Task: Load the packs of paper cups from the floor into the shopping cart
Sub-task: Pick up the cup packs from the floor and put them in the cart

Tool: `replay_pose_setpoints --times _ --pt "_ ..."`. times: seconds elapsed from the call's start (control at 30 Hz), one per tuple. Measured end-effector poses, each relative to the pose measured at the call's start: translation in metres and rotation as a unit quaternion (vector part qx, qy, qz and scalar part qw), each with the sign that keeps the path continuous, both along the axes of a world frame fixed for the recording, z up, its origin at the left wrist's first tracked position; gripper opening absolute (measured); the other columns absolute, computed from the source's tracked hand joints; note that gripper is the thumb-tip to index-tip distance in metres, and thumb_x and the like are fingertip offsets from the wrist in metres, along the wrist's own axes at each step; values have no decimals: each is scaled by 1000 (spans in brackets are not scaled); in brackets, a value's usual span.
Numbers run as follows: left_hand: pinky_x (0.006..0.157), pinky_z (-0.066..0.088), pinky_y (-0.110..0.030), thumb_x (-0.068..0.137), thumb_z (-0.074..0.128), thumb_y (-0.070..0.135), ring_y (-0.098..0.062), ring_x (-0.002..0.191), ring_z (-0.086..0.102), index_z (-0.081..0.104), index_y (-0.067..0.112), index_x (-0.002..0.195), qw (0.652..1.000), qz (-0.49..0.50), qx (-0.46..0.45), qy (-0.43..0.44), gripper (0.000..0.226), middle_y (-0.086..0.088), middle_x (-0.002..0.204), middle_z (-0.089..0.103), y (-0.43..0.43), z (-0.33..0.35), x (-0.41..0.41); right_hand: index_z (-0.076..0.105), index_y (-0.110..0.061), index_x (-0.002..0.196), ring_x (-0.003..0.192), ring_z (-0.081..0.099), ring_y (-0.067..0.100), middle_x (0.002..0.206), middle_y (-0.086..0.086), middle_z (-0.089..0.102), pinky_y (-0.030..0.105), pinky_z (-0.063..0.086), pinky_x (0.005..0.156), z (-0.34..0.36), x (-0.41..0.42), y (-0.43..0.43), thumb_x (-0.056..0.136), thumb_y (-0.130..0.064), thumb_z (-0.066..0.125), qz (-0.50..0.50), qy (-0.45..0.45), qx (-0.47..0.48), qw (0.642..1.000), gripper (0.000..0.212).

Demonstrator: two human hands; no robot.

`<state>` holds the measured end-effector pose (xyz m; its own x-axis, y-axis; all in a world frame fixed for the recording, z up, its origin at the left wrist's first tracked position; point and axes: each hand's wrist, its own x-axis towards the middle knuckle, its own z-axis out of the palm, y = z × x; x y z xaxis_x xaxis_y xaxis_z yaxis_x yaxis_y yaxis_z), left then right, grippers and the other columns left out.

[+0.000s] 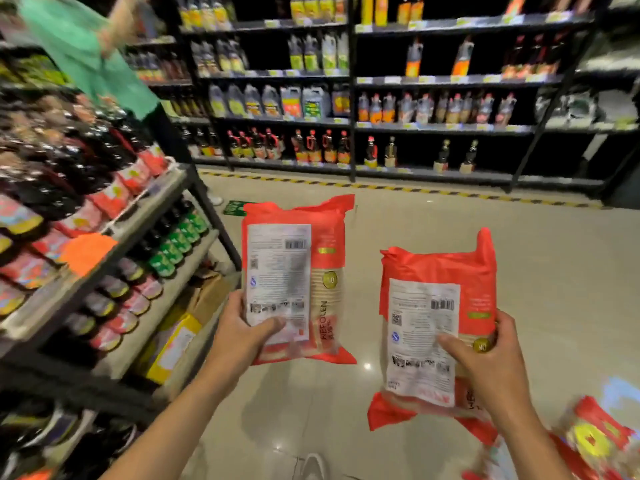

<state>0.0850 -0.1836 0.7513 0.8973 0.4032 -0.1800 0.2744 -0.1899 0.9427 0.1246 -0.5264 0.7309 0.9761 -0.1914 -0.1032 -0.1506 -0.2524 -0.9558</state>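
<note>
Hands [242,327] [491,355] out front, 1 pack [294,271] [436,327] ea.

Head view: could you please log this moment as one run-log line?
left hand: holds left pack | right hand: holds right pack | packs: upright, apart, above floor | cart: not in view

1. A third red pack [595,441] at the lower right is blurred and cut by the edge.
2. Label print on both held packs is too small to read.
3. A green-shirted person [83,50] is blurred, cut off top left.
</note>
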Motion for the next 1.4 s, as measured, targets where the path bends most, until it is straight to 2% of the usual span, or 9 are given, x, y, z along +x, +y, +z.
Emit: replay_pose_setpoints --times 0.17,0.33,0.47,0.53,0.67,0.8,1.03,1.2,1.4 --pt "85 58 -36 56 85 37 -14 102 74 58 30 118 985 169 16 -23 68 2 116 75 47 40 -169 48 -22 126 84 66 10 100 -8 67 28 48 64 36 -39 93 71 -9 86 189 -1 36 981 68" --pt "73 57 -29 54 85 32 -17 94 74 57 30 116 931 365 21 -26 68 5 106 76 58 58 -341 49 -27 122 86 69 20 99 -6 68 42 55 80 50 -112 188 70 -6 86 337 -3 38 941 67" --pt "94 55 -47 46 81 52 -18 106 69 55 36 120 881 473 17 -22 80 5 119 71 71 53 -462 52 -20 124 87 70 25 101 3 70 39 53 75 62 -183 256 70 -2 86 428 -11 48 902 66" --pt "96 55 -51 49 86 48 -20 106 70 54 39 116 860 509 5 -25 75 5 117 71 76 49 -514 52 -18 125 90 70 28 103 7 71 43 55 80 66 -223 287 70 -1 86 456 -10 53 888 67" --pt "88 58 -41 74 88 11 -20 103 72 52 31 121 832 554 -19 -30 63 0 116 72 86 38 -609 54 -23 120 90 72 23 104 2 73 49 57 85 70 -310 343 68 -9 89 512 -3 56 857 63" --pt "90 60 -49 76 86 11 -23 100 74 51 31 129 811 583 -48 -18 66 2 116 72 104 19 -702 57 -28 113 89 73 22 102 0 75 51 57 86 63 -398 389 69 -15 89 550 1 41 834 56" --pt "81 63 -52 79 83 16 -27 93 77 51 28 127 782 616 -91 15 59 -6 115 73 152 -20 -800 58 -23 109 78 72 12 97 -1 73 32 53 66 44 -481 465 59 -19 90 580 23 9 815 60" --pt "75 64 -52 80 83 18 -29 85 78 49 20 129 763 629 -137 61 59 -9 115 71 214 -66 -817 63 -18 109 83 72 24 96 5 75 44 59 77 -8 -479 544 62 -25 90 581 30 -64 811 55" --pt "57 63 -37 80 82 13 -26 71 79 53 13 126 712 656 -204 143 54 -12 106 75 292 -132 -805 62 -18 109 84 70 28 97 8 73 51 58 80 -113 -450 657 63 -26 90 593 67 -142 790 54"
